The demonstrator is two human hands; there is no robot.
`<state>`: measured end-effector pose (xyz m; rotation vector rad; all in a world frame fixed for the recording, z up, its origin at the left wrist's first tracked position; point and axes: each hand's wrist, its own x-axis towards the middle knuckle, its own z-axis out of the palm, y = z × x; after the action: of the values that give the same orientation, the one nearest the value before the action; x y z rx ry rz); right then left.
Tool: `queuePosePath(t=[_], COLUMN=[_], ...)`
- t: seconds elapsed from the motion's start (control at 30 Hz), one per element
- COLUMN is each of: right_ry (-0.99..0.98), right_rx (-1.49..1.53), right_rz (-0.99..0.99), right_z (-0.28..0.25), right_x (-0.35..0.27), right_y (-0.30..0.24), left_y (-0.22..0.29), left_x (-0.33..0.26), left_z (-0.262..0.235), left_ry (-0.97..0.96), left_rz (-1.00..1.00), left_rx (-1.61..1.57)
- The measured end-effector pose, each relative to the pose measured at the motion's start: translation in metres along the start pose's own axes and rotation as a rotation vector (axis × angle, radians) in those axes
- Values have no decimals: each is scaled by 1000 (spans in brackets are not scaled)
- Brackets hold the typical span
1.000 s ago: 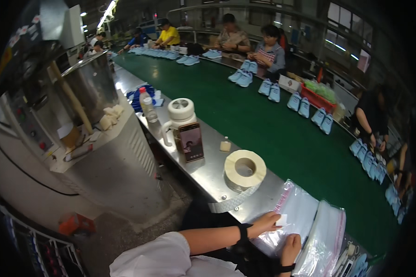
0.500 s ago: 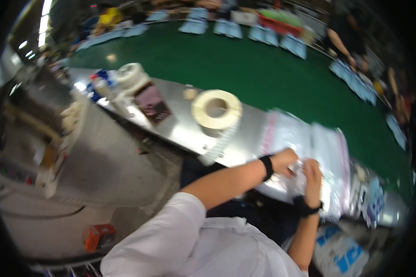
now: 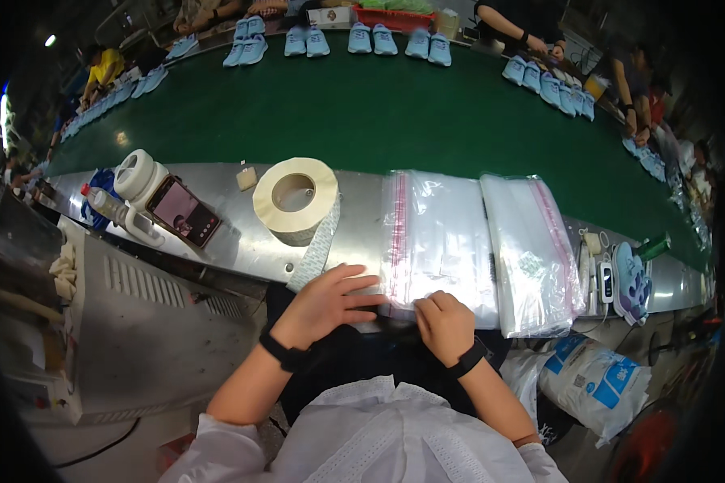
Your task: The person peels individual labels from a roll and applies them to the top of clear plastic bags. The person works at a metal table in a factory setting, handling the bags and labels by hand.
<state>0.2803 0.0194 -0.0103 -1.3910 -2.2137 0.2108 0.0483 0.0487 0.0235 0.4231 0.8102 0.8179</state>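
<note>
My left hand (image 3: 329,300) rests palm down on the metal ledge (image 3: 250,241), its fingertips on the near left edge of a stack of clear zip bags (image 3: 439,241). My right hand (image 3: 443,324) is curled at the near edge of that same stack, fingers pinched on the plastic. A second stack of clear bags (image 3: 532,253) lies just to the right. A big roll of white labels (image 3: 296,197) stands left of the bags, its strip trailing down toward my left hand.
A phone (image 3: 184,212) leans on a white tape holder (image 3: 137,179) at the left. A green conveyor belt (image 3: 395,113) carries light blue shoes (image 3: 395,40), with other people working along its far side. Small tools (image 3: 612,278) lie right of the bags; filled sacks (image 3: 592,378) sit below.
The view has swung down and to the right, onto the bags. Both hands have stayed at the near edge of the left stack, the right one now curled tighter on it.
</note>
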Motion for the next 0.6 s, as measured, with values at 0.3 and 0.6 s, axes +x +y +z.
queuePosePath(t=[0.3, 0.6], right_ry=[502, 590], right_rx=[784, -393], right_rz=[748, 936], right_z=[-84, -109], right_x=[-6, -104], right_y=[97, 159], left_y=[-41, -60], left_x=[-33, -11], left_z=[-97, -98], left_ry=[742, 476], left_rz=[358, 415], left_rx=[313, 1357])
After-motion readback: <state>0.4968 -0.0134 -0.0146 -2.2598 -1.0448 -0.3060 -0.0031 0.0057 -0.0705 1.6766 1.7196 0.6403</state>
